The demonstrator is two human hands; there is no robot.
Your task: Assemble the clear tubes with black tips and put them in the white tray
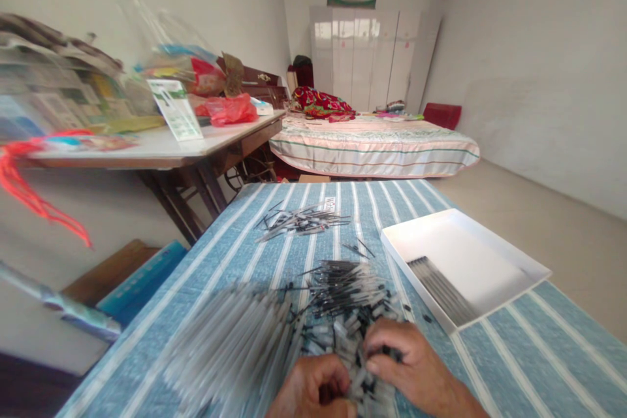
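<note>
My left hand (pixel 313 386) is low in the middle, fingers curled and thumb drawn in; whatever it may grip is hidden. Just right of it, my right hand (pixel 416 362) pinches over a heap of small clear and black pen caps (pixel 345 339), with dark bits at its fingertips that I cannot make out. Long translucent grey pen barrels (pixel 230 346) lie in a big pile to the left. Beyond the caps is a bunch of thin dark pen refills (pixel 337 284). Several grey pens (pixel 441 287) rest side by side in a shallow white box (pixel 494 255) on the right.
A blue striped cloth (pixel 196 261) covers the table. Farther back lies a loose heap of thin dark and clear pen parts (pixel 306 221). A cluttered side table (pixel 230 144) stands at left, a bed (pixel 372 144) beyond.
</note>
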